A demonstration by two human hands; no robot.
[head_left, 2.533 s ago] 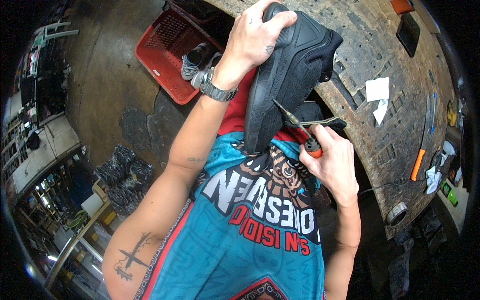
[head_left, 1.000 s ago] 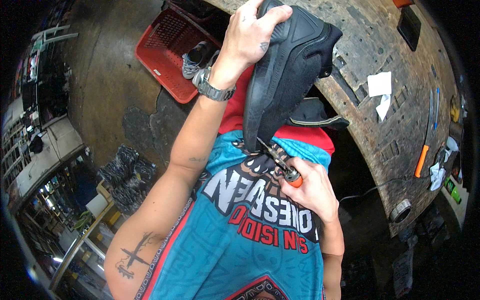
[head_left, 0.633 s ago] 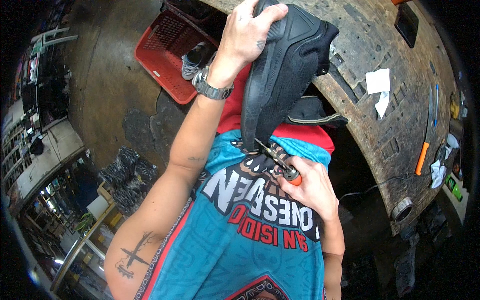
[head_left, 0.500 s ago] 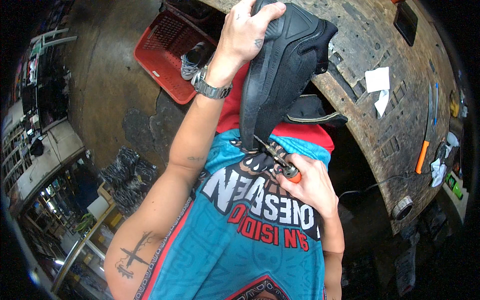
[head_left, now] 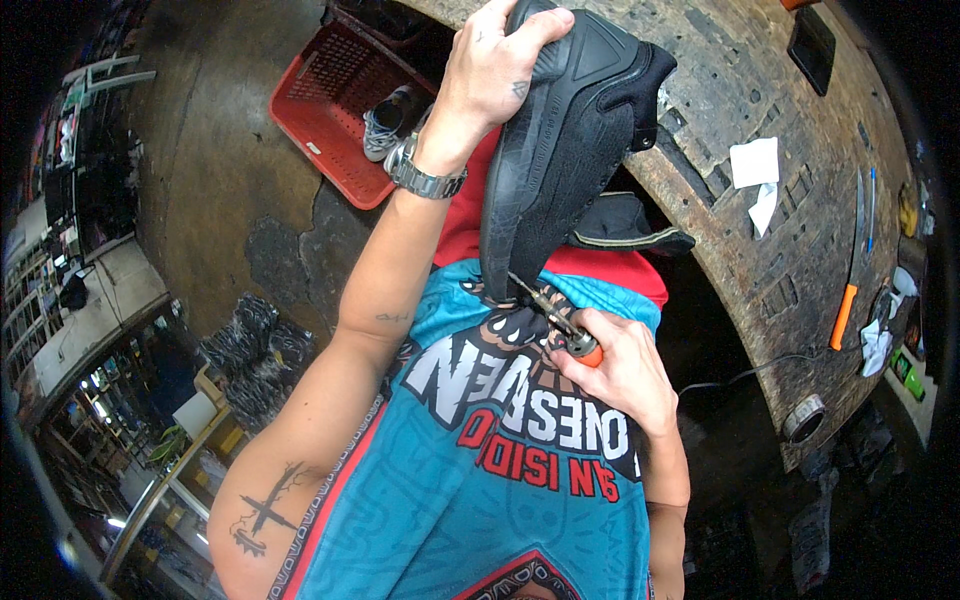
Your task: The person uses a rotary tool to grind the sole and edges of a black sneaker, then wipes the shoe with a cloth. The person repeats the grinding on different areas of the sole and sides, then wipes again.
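A black sneaker (head_left: 565, 140) lies tilted across my lap, its toe toward my body and its collar toward the workbench. My left hand (head_left: 490, 75) is closed round its sole at the far end. My right hand (head_left: 620, 365) is wrapped round the orange handle of an awl (head_left: 545, 302). The awl's thin metal tip is at the sneaker's toe edge; whether it has entered the material cannot be made out. A dark piece with a pale edge (head_left: 630, 225) lies beside the sneaker.
On the worn workbench (head_left: 720, 110) at right lie a phone (head_left: 811, 50), white scraps (head_left: 754, 162), an orange-handled knife (head_left: 846, 310), a blue pen (head_left: 872, 210) and a tape roll (head_left: 803, 418). A red basket (head_left: 330, 150) holding a grey shoe (head_left: 383, 125) stands left, near black plastic bundles (head_left: 258, 350).
Almost nothing differs. The sneaker and my left hand have shifted very slightly; the awl stays at the toe edge in my right hand.
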